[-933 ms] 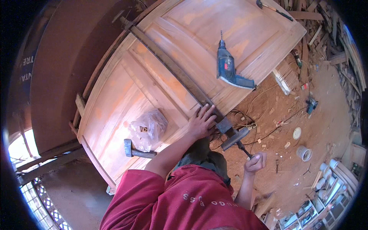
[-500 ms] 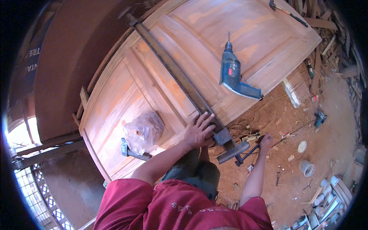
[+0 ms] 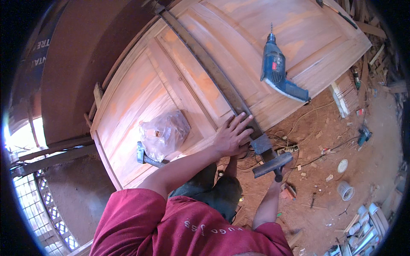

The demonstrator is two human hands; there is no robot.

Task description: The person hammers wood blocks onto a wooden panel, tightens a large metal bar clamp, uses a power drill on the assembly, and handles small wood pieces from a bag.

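Note:
My left hand (image 3: 234, 135) lies with spread fingers over the metal bar of a long sash clamp (image 3: 207, 64), beside the edge of a panelled wooden door (image 3: 128, 109). The clamp crosses the door, and its end piece (image 3: 273, 165) with the screw sticks out past the near edge. Beyond that end, my right forearm (image 3: 267, 202) reaches up to the screw. The clamp end mostly hides my right hand, so its fingers do not show. A blue power drill (image 3: 274, 68) with a bit lies on the door, right of the bar.
A clear plastic bag (image 3: 164, 132) sits on the door's left part, with a hammer (image 3: 140, 152) next to it. Another long-handled tool (image 3: 339, 15) lies at the far right corner. Cords, wood scraps and a plastic tub (image 3: 345, 190) are on the dirt floor.
My right hand has moved left and nearer, from the outer end of the dark turning bar to behind the clamp's end. The view has shifted slightly; my left hand stays on the clamp bar.

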